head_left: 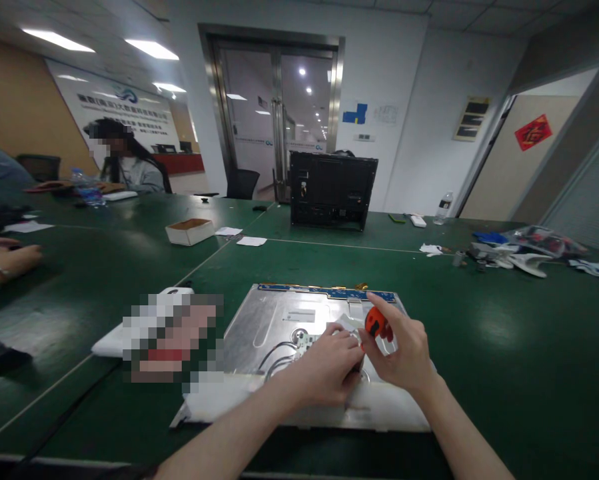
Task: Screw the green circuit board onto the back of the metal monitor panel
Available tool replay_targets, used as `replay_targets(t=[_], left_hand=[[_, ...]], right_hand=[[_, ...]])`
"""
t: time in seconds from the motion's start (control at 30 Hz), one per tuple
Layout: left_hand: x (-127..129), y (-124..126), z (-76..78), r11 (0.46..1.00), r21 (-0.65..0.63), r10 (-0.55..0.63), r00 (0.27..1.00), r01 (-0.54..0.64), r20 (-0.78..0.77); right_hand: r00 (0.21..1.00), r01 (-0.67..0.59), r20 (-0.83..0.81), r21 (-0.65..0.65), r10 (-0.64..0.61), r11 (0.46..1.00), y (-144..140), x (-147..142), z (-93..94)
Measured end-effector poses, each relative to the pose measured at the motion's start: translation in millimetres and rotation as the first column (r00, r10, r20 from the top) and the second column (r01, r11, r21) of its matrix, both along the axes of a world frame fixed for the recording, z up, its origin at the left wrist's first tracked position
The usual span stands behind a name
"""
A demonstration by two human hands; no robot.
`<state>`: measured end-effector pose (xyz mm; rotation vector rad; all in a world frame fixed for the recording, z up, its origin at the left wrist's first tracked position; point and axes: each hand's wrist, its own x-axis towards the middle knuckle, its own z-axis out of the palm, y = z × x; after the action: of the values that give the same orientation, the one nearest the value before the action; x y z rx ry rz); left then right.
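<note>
Near the front edge of the desk (509, 373), above a metal panel (242, 343), I had the right hand (405, 348) gripping an orange tool (374, 323), just right of the left hand (333, 360), whose hold I couldn't tell.

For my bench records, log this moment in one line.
left hand: over metal panel | right hand: gripping orange tool | metal panel: lying on green table

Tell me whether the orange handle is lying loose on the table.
No, the right hand holds the orange handle up over the metal panel.
</note>
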<state>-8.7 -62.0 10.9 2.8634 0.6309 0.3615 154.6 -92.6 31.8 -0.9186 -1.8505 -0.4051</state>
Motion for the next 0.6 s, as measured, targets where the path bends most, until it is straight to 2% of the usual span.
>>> replay_targets(t=[0.13, 0.37, 0.6], left_hand=[[0.4, 0.5, -0.1, 1.000, -0.007, -0.006, 1.000, 0.006, 0.000], [1.0, -1.0, 2.6, 1.000, -0.010, 0.013, 1.000, -0.013, 0.019], [-0.6, 0.3, 0.8, 1.000, -0.005, -0.007, 1.000, 0.007, 0.018]], right_hand=[[0.999, -0.007, -0.036, 0.027, 0.008, 1.000, -1.1, -0.6, 0.2], [0.999, -0.047, -0.002, 0.031, 0.047, 0.998, -0.2, 0.3, 2.5], [0.999, -0.053, 0.005, -0.011, 0.053, 0.999, -0.7, 0.8, 2.9]])
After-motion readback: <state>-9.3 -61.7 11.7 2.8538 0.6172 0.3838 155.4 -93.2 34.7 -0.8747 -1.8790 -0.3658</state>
